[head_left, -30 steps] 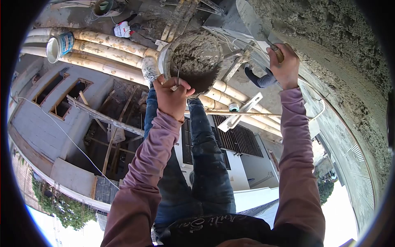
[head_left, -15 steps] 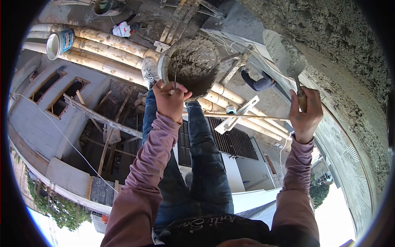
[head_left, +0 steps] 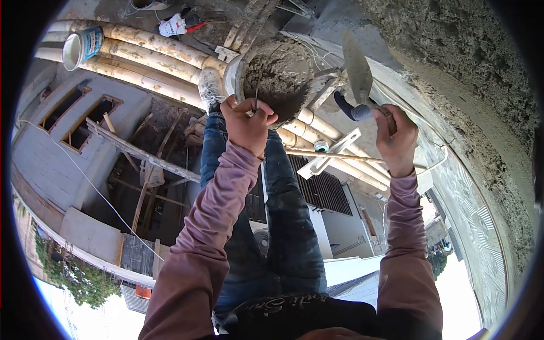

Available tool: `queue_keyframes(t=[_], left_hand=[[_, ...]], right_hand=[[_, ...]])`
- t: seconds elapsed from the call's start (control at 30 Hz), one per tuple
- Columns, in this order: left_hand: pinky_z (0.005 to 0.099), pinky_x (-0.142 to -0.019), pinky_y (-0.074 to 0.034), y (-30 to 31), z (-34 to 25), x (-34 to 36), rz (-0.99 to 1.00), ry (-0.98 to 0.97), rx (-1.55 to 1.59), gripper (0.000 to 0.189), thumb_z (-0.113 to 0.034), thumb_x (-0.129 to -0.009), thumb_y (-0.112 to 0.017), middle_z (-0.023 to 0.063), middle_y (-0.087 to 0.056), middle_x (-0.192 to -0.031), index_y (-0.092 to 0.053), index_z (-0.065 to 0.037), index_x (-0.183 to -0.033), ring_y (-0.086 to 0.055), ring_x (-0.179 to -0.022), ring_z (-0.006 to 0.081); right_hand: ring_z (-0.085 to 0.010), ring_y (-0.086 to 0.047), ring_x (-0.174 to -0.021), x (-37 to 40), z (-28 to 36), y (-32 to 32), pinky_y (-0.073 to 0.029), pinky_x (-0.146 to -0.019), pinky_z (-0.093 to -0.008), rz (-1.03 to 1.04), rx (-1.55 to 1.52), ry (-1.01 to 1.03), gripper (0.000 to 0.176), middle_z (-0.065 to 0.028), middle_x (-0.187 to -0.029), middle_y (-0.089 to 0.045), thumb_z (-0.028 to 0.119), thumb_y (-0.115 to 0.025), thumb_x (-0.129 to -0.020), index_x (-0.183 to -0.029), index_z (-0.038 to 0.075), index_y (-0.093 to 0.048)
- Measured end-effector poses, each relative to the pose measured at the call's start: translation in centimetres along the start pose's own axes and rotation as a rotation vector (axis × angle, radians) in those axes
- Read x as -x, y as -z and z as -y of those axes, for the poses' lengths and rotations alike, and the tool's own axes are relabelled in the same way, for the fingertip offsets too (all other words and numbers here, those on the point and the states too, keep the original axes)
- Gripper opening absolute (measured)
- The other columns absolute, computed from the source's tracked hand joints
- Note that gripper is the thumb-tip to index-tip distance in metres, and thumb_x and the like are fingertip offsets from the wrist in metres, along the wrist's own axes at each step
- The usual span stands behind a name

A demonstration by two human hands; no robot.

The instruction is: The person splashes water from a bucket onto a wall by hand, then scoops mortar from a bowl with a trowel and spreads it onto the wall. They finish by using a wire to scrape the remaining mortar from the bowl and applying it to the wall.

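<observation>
My left hand (head_left: 247, 123) is closed on the thin wire handle (head_left: 258, 85) of a bucket (head_left: 233, 78). Wet grey mortar (head_left: 279, 76) lies inside the bucket, which hangs over bamboo poles in front of my legs. In my right hand (head_left: 396, 140) is the grip of a trowel (head_left: 357, 71), fingers wrapped round it. Its pointed blade is tilted up and stands between the bucket and the rough mortared wall (head_left: 453, 73), apart from both. A grey film coats the blade; no thick lump shows on it.
Bamboo poles (head_left: 147, 52) run below me, with my shoe (head_left: 211, 89) on them. A white-and-blue pail (head_left: 73, 52) sits at left and a wooden piece (head_left: 328, 156) lies at centre right. Far below, a person (head_left: 358, 112) is partly hidden behind the trowel.
My right hand has moved left with the trowel, and the blade has swung away from the wall toward the bucket. The bucket and my left hand have shifted slightly right in view.
</observation>
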State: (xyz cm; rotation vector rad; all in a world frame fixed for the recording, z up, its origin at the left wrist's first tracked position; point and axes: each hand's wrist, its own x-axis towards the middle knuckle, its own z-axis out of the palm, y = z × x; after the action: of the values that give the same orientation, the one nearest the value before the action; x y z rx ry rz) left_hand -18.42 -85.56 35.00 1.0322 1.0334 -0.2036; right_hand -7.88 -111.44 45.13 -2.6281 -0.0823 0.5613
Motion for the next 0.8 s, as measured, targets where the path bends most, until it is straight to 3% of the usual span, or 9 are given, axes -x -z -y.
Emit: queue_keyframes(t=[0.07,0.2,0.27,0.37,0.47,0.63,0.73,0.77,0.8], left_hand=[[0.0361,-0.073,-0.066,-0.3,-0.6,0.6,0.034,-0.018,-0.018,0.036,0.015,-0.085,-0.054,0.0103,-0.058,-0.099,-0.035,0.011,-0.115,-0.06,-0.077,0.0131],[0.0332,-0.074,-0.066,-1.2,-3.1,3.5,0.107,-0.08,-0.071,0.038,0.016,-0.084,-0.053,0.0131,-0.059,-0.102,-0.033,0.01,-0.116,-0.064,-0.082,0.0157],[0.0332,-0.074,-0.066,-1.5,-3.8,4.4,0.152,-0.108,-0.132,0.035,0.016,-0.084,-0.053,0.0142,-0.058,-0.105,-0.036,0.011,-0.114,-0.065,-0.083,0.0165],[0.0339,-0.073,-0.067,-2.1,-6.1,5.0,0.147,-0.122,-0.188,0.01,0.017,-0.083,-0.053,0.0155,-0.049,-0.115,-0.052,0.011,-0.092,-0.066,-0.086,0.0206],[0.0338,-0.073,-0.068,-0.9,-7.5,5.4,0.139,-0.03,-0.073,0.013,0.017,-0.082,-0.054,0.0158,-0.039,-0.122,-0.06,0.008,-0.073,-0.063,-0.1,0.0261],[0.0347,-0.074,-0.068,-0.2,-8.2,6.3,0.092,-0.077,-0.085,0.015,0.016,-0.083,-0.053,0.0156,-0.041,-0.121,-0.06,0.007,-0.072,-0.064,-0.099,0.0249],[0.035,-0.073,-0.065,1.0,-8.3,5.7,0.066,-0.043,0.08,0.015,0.016,-0.083,-0.051,0.0123,-0.051,-0.105,-0.045,0.006,-0.091,-0.064,-0.081,0.0167],[0.0347,-0.071,-0.064,1.6,-8.2,5.6,0.058,-0.046,0.092,0.034,0.017,-0.083,-0.049,0.0113,-0.056,-0.095,-0.032,0.005,-0.11,-0.063,-0.077,0.0159],[0.0349,-0.071,-0.064,2.2,-7.9,5.7,0.044,-0.039,0.115,0.042,0.017,-0.083,-0.05,0.0109,-0.058,-0.091,-0.027,0.005,-0.116,-0.063,-0.075,0.0157]], right_hand=[[-0.0376,-0.066,-0.075,2.0,-0.7,-1.8,-0.052,-0.067,-0.0441,0.058,0.028,0.103,0.017,-0.0176,-0.086,-0.066,0.009,-0.073,-0.083,-0.094,-0.001,-0.065],[-0.0389,-0.067,-0.077,-0.3,-1.3,-7.7,-0.056,-0.07,-0.0471,0.17,0.303,0.104,0.018,-0.0183,-0.099,-0.062,0.015,-0.069,-0.083,-0.091,0.0,-0.065],[-0.0396,-0.067,-0.076,-2.2,-2.2,-12.2,-0.057,-0.07,-0.0474,0.078,0.352,0.332,0.02,-0.0202,-0.101,-0.061,0.017,-0.069,-0.083,-0.093,0.0,-0.065],[-0.039,-0.067,-0.074,-2.7,-0.8,-14.3,-0.056,-0.068,-0.0474,0.179,0.199,0.359,0.022,-0.0202,-0.098,-0.06,0.017,-0.07,-0.084,-0.096,-0.001,-0.065],[-0.0413,-0.065,-0.076,0.4,-0.5,-11.0,-0.051,-0.065,-0.0466,0.197,0.02,0.273,0.023,-0.0201,-0.094,-0.059,0.011,-0.069,-0.085,-0.103,-0.001,-0.063],[-0.0364,-0.064,-0.069,2.7,-0.2,-7.5,-0.05,-0.061,-0.0456,0.197,-0.09,0.326,0.02,-0.017,-0.09,-0.059,0.009,-0.068,-0.087,-0.102,-0.002,-0.061],[-0.0325,-0.064,-0.065,2.2,3.0,-4.6,-0.05,-0.058,-0.0428,0.144,-0.095,0.374,0.021,-0.015,-0.09,-0.059,0.012,-0.071,-0.086,-0.098,-0.001,-0.061],[-0.0319,-0.064,-0.065,2.3,4.5,-2.8,-0.05,-0.058,-0.0424,0.129,-0.032,0.394,0.022,-0.0145,-0.09,-0.059,0.012,-0.072,-0.085,-0.099,-0.001,-0.061],[-0.0314,-0.064,-0.065,2.9,6.5,-0.5,-0.05,-0.058,-0.0421,0.124,0.03,0.405,0.023,-0.0139,-0.09,-0.059,0.013,-0.073,-0.085,-0.1,-0.001,-0.061]])
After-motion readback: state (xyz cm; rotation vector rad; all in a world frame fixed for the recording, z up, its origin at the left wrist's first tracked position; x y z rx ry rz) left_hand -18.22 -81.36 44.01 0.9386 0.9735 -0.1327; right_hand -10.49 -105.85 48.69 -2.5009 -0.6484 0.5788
